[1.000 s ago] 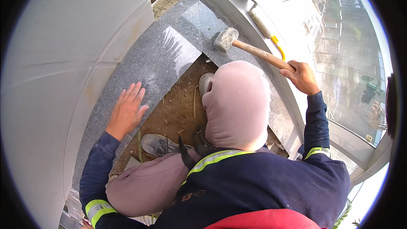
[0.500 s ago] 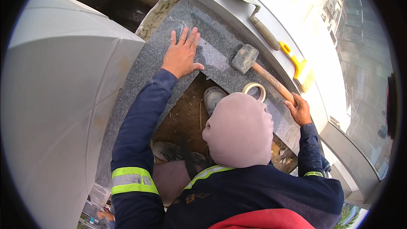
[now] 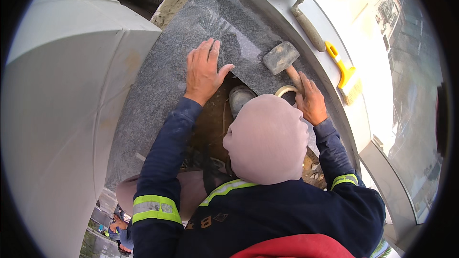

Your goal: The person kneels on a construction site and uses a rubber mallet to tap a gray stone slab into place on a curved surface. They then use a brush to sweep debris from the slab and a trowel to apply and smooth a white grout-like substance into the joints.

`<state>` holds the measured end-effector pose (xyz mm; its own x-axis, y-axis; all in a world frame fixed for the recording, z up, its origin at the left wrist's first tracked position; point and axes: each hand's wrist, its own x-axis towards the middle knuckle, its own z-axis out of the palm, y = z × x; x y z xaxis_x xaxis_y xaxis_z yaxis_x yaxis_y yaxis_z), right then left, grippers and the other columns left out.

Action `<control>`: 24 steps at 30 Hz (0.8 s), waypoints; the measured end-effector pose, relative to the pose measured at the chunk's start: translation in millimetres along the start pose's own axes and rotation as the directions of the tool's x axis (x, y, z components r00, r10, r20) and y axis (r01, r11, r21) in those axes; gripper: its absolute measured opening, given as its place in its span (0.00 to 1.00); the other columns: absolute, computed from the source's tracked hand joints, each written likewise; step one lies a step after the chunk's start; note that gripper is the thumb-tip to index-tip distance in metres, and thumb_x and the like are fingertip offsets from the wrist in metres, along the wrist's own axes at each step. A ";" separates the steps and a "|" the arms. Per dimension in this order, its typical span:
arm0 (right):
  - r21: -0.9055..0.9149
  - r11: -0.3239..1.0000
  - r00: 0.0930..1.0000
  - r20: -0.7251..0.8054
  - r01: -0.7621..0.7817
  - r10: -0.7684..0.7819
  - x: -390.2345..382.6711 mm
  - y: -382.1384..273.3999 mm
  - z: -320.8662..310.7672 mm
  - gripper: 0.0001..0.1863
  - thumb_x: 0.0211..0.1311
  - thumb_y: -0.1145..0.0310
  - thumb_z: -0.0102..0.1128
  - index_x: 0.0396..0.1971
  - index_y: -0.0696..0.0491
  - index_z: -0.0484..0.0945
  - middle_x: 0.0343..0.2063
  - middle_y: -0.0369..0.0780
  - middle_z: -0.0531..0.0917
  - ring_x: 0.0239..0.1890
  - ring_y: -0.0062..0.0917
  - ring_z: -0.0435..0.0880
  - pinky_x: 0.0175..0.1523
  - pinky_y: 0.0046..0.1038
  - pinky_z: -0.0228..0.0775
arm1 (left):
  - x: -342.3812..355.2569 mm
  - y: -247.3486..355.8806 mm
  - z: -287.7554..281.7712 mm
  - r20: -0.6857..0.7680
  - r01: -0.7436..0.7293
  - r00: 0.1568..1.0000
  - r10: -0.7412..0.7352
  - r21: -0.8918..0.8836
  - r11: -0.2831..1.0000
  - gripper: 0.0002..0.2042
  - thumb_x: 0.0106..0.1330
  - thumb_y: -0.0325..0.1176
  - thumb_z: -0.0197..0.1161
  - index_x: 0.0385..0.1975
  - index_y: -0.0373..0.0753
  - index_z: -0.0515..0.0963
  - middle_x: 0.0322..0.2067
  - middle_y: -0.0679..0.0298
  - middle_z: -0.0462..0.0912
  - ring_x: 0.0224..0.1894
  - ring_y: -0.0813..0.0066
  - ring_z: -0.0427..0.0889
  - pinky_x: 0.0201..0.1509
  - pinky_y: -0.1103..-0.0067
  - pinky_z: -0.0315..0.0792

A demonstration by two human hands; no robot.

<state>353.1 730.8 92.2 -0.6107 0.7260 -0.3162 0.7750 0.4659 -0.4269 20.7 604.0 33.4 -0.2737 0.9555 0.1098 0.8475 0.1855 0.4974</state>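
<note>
My left hand [image 3: 204,72] is over the inner edge of a speckled grey stone slab [image 3: 165,74], fingers stretched and thumb spread, holding nothing. Whether its palm touches the stone is hard to tell. My right hand [image 3: 312,99] grips the wooden handle of a mallet [image 3: 281,58] close below its blocky grey head. That head is over a second grey slab [image 3: 244,62], which meets the first along a thin seam. Beside my right hand, a roll of tape [image 3: 285,90] lies on the second slab, partly hidden.
On the white ledge to the right lie a trowel [image 3: 308,29] and a yellow-handled brush [image 3: 350,80]. A white curved panel [image 3: 62,100] stands at the left. Rough mortar [image 3: 179,0] borders a dark opening at the far side. Another person's hand [image 3: 118,223] shows at the lower left.
My right hand has moved up the mallet handle toward its head, and the mallet is tilted differently. My left hand has drawn back toward me from farther up the slab.
</note>
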 end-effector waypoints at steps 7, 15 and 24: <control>0.458 0.886 0.972 0.229 -0.066 -0.045 61.3 -86.0 2.2 0.29 0.76 0.60 0.56 0.64 0.70 0.70 0.43 0.64 0.84 0.44 0.51 0.89 0.50 0.40 0.78 | -88.8 57.6 47.2 0.528 0.364 0.259 -0.809 -0.829 -0.424 0.31 0.75 0.59 0.60 0.51 0.29 0.79 0.40 0.62 0.82 0.40 0.72 0.83 0.43 0.75 0.76; 0.572 0.722 0.792 0.191 0.390 -0.580 107.0 -166.9 41.3 0.29 0.78 0.60 0.55 0.68 0.66 0.68 0.45 0.61 0.85 0.45 0.52 0.87 0.52 0.41 0.78 | -121.7 36.1 39.8 0.624 0.000 0.117 -0.772 -0.778 -0.629 0.40 0.76 0.63 0.54 0.69 0.28 0.60 0.64 0.49 0.69 0.66 0.58 0.72 0.67 0.62 0.72; 0.671 0.718 0.821 0.298 0.182 -0.487 100.1 -175.2 78.5 0.27 0.78 0.55 0.55 0.64 0.62 0.74 0.33 0.57 0.86 0.36 0.48 0.88 0.43 0.42 0.76 | -132.3 0.2 53.0 0.532 -0.344 0.092 -0.842 -0.776 -0.528 0.35 0.80 0.54 0.52 0.72 0.30 0.56 0.68 0.49 0.63 0.71 0.54 0.64 0.79 0.61 0.61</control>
<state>143.4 682.1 68.9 -0.9271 0.2190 -0.3041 0.3362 0.1277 -0.9331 81.2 489.8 -26.7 -0.4962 0.0533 -0.8666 -0.7064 -0.6050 0.3672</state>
